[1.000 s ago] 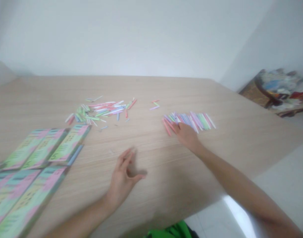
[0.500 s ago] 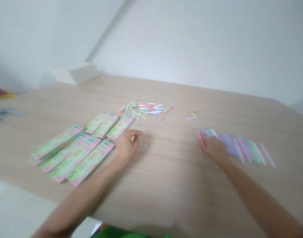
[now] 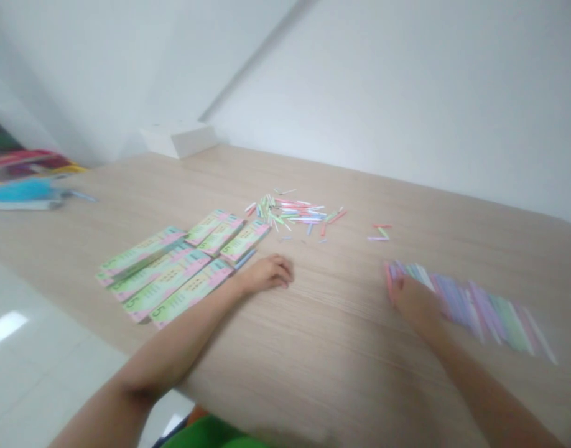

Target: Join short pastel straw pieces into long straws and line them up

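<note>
A long row of thin coloured sticks (image 3: 491, 311) lies side by side on the table at the right. My right hand (image 3: 416, 302) is at the row's left end, closed on a pinkish-red stick (image 3: 389, 283); its fingers are partly hidden. My left hand (image 3: 269, 272) is low over the table, fingers loosely bent and blurred, with nothing visible in them. Close to its wrist, a blue stick (image 3: 245, 259) lies along the edge of a green and pink box (image 3: 246, 241). Several more such boxes (image 3: 192, 289) lie in two rows at the left.
A loose heap of short coloured sticks (image 3: 295, 210) lies mid-table, with a few strays (image 3: 381, 233) to its right. Against the wall stands a white box (image 3: 180, 139). Blue and red items (image 3: 27, 186) are at the far left. The table's edge (image 3: 122, 351) runs along the left front.
The view has swung left, shifting everything rightward in the picture. My left hand's pinched fingers have loosened, and a blue stick by the boxes now shows. My right hand stays at the row's left end.
</note>
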The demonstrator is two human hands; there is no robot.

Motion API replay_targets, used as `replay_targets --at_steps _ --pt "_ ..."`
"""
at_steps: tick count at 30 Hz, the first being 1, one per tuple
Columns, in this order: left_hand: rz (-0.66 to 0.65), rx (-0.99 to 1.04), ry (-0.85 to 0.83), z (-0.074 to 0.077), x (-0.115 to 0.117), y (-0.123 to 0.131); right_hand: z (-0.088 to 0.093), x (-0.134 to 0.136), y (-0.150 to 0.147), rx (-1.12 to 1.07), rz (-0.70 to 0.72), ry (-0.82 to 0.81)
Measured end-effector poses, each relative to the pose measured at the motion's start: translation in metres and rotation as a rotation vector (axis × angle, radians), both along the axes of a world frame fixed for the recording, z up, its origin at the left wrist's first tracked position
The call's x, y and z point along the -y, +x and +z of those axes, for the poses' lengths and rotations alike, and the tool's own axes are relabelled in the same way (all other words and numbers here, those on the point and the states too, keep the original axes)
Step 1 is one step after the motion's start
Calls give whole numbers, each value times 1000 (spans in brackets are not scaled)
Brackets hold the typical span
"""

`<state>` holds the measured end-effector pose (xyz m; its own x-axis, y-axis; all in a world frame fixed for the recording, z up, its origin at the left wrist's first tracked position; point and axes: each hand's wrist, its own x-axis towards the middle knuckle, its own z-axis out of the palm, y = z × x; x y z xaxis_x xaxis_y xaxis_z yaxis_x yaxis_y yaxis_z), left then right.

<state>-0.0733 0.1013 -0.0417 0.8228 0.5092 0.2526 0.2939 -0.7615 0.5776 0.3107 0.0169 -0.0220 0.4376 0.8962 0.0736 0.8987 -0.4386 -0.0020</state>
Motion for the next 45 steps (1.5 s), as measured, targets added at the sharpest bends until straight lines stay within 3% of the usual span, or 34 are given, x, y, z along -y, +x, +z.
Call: replay_targets --at_steps 2,6,12,18,23,27,36,40,45 --pt "7 -29 77 -1 0 1 5 -1 -16 5 24 -1" --pt "116 -63 196 -14 6 9 13 -4 -57 -4 201 -19" --pt "211 -48 195 -25 11 13 16 -32 -95 -133 200 -29" --pt "561 32 57 -25 4 7 12 -95 -88 -197 52 -41" --pt "648 77 -12 -26 1 7 14 -148 -64 -228 15 -115" --pt "634 95 -67 -23 1 7 15 -184 -68 -184 137 -153" --pt "575 153 -134 -17 -2 6 24 -256 -124 18 487 -117" --pt "584 148 -135 -20 -3 7 30 -276 -134 53 625 -172" --pt "623 115 -141 -21 -5 10 24 -285 -147 74 762 -267"
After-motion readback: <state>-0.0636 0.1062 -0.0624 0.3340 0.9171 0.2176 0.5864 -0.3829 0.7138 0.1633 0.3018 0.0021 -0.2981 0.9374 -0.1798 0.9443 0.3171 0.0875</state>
